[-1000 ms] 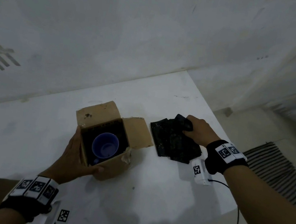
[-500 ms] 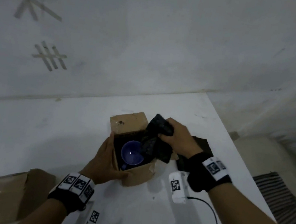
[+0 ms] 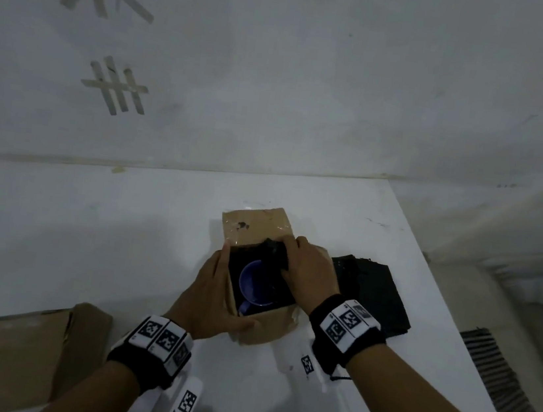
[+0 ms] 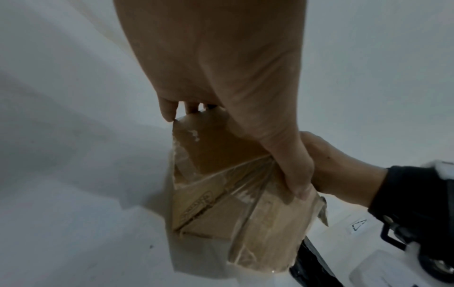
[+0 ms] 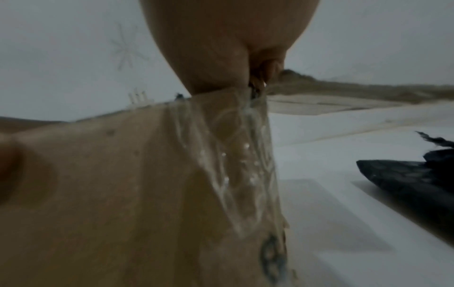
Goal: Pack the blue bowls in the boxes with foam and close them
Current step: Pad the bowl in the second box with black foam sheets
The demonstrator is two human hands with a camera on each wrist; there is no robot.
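An open cardboard box [image 3: 261, 329] stands on the white table [image 3: 87, 233], with a blue bowl [image 3: 258, 283] lying in its dark inside. My left hand [image 3: 213, 298] grips the box's left wall, thumb on the near side [image 4: 298, 182]. My right hand [image 3: 306, 272] holds a black foam piece [image 3: 274, 253] at the box's right rim, pushing it down into the opening beside the bowl. In the right wrist view the box's taped side [image 5: 147, 194] fills the frame and the fingers are mostly hidden. A stack of black foam sheets [image 3: 372, 295] lies to the right of the box.
A second cardboard box [image 3: 0, 367] sits at the table's near left corner. The table's right edge [image 3: 448, 319] is close behind the foam stack, with a striped mat [image 3: 498, 384] on the floor beyond. A wall [image 3: 279, 85] rises behind the table.
My right hand took a foam piece from the stack, carried it left over the box, and now has it lowered into the opening. The left hand has stayed on the box.
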